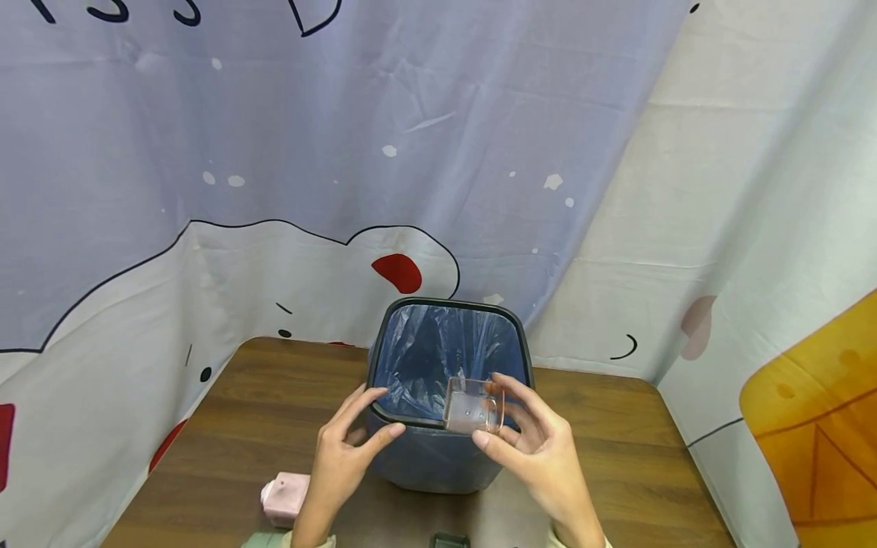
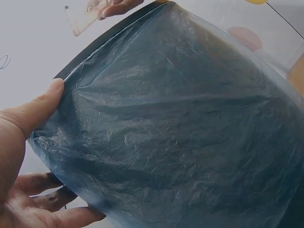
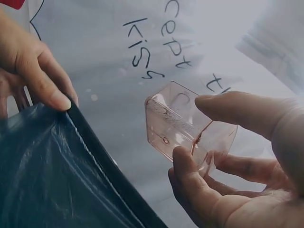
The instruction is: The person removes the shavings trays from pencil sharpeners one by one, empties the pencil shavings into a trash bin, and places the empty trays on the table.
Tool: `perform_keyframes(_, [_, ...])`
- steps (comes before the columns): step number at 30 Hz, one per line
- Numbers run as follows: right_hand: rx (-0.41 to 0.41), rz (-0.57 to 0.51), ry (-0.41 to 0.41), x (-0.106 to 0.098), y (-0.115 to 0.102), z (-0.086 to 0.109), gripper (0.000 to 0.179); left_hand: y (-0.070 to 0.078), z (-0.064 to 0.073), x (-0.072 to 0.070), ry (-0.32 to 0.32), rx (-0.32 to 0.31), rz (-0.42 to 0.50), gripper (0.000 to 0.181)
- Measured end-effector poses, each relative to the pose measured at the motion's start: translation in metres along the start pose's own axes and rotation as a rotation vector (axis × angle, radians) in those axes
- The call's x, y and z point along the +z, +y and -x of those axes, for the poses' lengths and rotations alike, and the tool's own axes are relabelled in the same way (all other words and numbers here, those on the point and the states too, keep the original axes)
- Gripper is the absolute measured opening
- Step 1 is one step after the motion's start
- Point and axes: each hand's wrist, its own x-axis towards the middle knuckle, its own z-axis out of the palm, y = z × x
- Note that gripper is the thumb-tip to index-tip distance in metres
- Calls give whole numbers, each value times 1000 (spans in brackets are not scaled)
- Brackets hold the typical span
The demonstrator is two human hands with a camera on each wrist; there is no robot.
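A small clear, pink-tinted plastic box with dark specks inside is held in my right hand. Thumb and fingers pinch its right end, above the front rim of the blue trash bin. A thin clear bag lines the bin and folds over its dark rim. My left hand is at the bin's front left corner, fingers loosely spread. Its thumb tip appears to touch the rim in the right wrist view, while the other fingers lie along the bin's side.
A pink container lies on the wooden table beside the left forearm. A small dark green object shows partly at the bottom edge. Behind the table hangs a printed curtain.
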Motion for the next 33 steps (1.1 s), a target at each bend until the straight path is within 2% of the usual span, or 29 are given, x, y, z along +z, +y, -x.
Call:
perform_keyframes(6, [-6,-11,-14,6,-5,8,63,1,0,0,-1,-6,2,47])
perform_keyframes(16, [-79,-43,-45,14,-12,23,65,2,0,0,8,-20,-3,46])
perform_keyframes(20, [-117,-23,-62,16,-16,29,65,3,0,0,8,-25,-5,46])
perform_keyframes(24, [-121,-11,-64,18,-19,33,64,3,0,0,10,-18,-3,46])
perform_keyframes(33, [-173,-55,-108,19,-19,40,66,2,0,0,9,-12,1,46])
